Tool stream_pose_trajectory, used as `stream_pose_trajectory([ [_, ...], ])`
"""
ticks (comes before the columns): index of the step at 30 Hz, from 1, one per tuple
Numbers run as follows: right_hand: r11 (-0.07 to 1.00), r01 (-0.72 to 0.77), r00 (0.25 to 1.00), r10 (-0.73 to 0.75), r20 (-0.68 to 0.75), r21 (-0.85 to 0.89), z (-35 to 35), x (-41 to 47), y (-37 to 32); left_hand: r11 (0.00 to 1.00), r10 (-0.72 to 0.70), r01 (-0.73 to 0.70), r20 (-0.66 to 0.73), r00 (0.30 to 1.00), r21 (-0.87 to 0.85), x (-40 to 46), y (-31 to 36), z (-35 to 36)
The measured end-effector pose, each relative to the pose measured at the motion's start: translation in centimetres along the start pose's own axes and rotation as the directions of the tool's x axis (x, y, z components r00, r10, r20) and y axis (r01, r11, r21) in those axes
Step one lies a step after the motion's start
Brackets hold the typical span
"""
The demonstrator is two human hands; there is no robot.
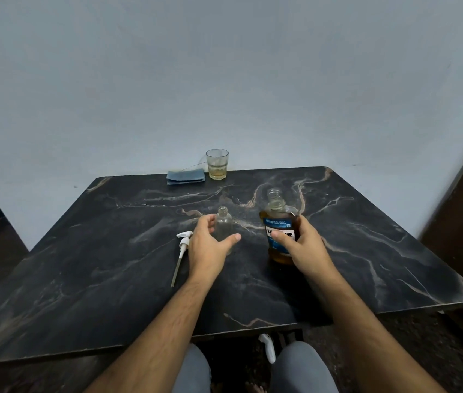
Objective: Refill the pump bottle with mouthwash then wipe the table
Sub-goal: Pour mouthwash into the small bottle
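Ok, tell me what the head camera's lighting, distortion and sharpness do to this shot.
Head view: dim, even light; wide-angle lens bows the table edges; the clear pump bottle nearly vanishes against dark marble; the left hand and right hand look slightly soft; the mouthwash bottle label is partly readable.

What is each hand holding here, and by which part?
The right hand grips the mouthwash bottle around its labelled body. The left hand curls around the small clear bottle; whether it grips is unclear.
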State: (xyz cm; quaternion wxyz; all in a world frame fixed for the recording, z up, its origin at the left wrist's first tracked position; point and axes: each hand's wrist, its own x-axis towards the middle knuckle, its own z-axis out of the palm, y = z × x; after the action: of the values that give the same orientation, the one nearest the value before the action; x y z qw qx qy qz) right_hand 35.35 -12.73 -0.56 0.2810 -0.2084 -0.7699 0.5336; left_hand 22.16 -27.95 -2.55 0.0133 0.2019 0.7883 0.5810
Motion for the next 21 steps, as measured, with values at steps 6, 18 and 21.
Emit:
stream_pose_trajectory([
  [6, 0.945, 0.075, 0.996, -0.055, 0.069, -0.32, -0.3, 0.6, -1.6, 0.997, 0.031, -0.027, 0.054, 0.998, -0.07, 0.5, 0.2, -0.3],
  [18, 0.73, 0.171, 0.982, -0.072, 0.175, -0.662, -1.5, 1.3, -4.5, 0.986, 0.166, -0.16, 0.16, 0.973, -0.049, 0.2, 1.4, -2.4],
  [21, 0.697, 0.18, 0.981, -0.078, 0.176, -0.694, -1.7, 1.2, -4.9, 0.986, 0.167, -0.162, 0.174, 0.97, -0.043, 0.1, 1.7, -2.7],
])
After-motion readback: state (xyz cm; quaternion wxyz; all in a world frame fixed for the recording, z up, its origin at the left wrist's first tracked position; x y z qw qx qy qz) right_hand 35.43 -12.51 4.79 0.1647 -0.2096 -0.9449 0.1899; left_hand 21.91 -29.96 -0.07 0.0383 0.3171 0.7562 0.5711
